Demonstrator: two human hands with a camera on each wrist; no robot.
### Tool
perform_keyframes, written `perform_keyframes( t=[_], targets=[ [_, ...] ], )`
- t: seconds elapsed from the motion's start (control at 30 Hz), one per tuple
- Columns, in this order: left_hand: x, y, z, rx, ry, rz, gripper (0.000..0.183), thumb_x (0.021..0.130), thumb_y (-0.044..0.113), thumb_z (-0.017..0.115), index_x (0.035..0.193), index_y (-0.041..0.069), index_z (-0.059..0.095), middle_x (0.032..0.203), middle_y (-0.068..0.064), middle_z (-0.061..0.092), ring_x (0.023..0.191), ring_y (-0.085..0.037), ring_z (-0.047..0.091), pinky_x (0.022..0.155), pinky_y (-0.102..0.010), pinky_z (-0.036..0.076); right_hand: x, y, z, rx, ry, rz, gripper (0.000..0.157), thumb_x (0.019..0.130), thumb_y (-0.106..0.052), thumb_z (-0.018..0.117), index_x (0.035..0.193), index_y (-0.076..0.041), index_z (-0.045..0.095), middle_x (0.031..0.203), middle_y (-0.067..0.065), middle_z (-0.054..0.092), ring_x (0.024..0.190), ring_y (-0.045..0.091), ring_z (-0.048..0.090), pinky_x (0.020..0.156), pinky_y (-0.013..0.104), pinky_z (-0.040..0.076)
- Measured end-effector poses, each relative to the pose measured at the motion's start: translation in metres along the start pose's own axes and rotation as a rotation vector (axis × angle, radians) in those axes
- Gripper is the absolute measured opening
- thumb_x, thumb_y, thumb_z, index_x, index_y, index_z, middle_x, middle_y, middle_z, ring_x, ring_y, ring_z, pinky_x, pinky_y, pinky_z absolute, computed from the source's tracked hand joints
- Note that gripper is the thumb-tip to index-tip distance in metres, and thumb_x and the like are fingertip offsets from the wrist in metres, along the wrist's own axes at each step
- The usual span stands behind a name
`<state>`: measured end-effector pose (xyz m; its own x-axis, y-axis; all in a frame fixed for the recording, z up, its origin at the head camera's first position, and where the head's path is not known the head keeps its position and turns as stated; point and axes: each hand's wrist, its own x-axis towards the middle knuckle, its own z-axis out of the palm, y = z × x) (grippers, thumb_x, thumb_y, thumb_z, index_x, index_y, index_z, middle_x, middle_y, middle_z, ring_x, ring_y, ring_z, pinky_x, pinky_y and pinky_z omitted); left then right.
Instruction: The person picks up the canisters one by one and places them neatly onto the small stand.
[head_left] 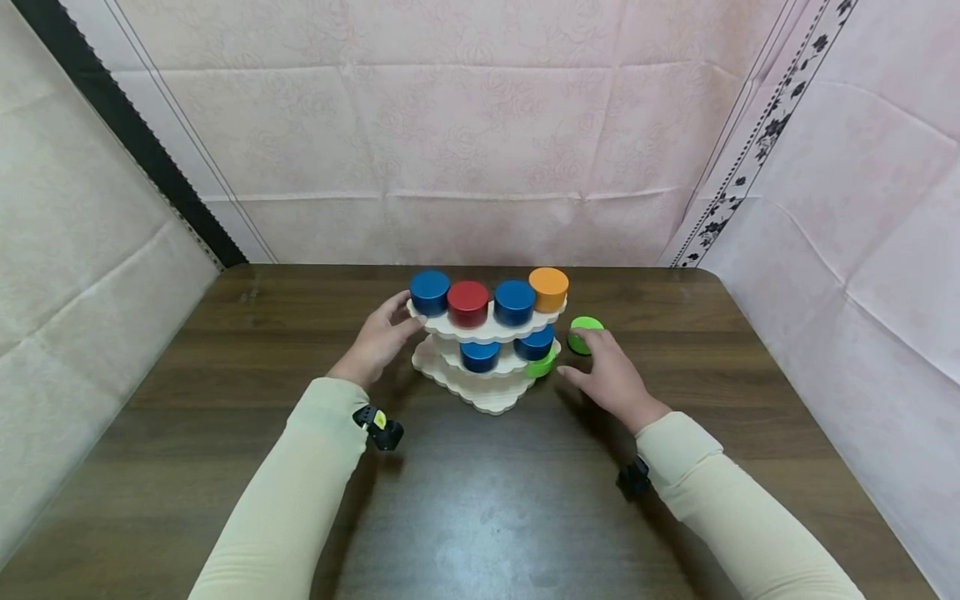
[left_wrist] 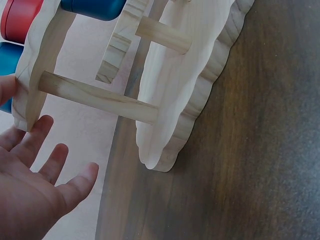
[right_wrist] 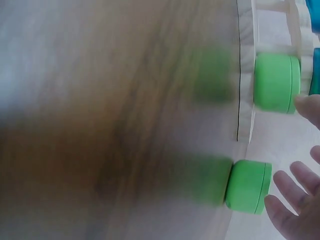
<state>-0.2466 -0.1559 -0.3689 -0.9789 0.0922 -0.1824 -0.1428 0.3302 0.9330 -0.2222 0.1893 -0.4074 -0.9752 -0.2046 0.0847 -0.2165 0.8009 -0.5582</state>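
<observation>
A three-tier wooden stand with scalloped edges stands on the table. My left hand holds the left corner of its top tier, the thumb on one face and fingertips on the other. On that tier sit two blue tins, a red tin and an orange tin. Two blue tins sit on the middle tier. A green tin rests on the bottom tier, beside my right thumb. Another green tin stands on the table right of the stand. My right hand is spread around it, seemingly without gripping.
The brown wooden table reaches toward the viewer, glossy in front of the stand. Pale cloth hangs behind it and at both sides. Each wrist wears a small black camera.
</observation>
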Motion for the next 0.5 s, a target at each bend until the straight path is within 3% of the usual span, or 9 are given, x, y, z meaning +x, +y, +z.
perform_keyframes(
  t=[0.5],
  targets=[
    [0.000,0.002,0.000,-0.012,0.004,-0.009,0.066,0.099,0.034,0.054,0.155,0.020,0.022,0.157,-0.009,0.028,0.142,-0.031,0.028,0.111,-0.051,0.032,0.007,0.020,-0.010,-0.099,0.114,0.036,0.067,0.089,-0.034,0.068,0.140,0.000,0.042,0.140,0.024,0.041,0.126,0.041,0.039,0.104,0.059,0.036]
  ],
)
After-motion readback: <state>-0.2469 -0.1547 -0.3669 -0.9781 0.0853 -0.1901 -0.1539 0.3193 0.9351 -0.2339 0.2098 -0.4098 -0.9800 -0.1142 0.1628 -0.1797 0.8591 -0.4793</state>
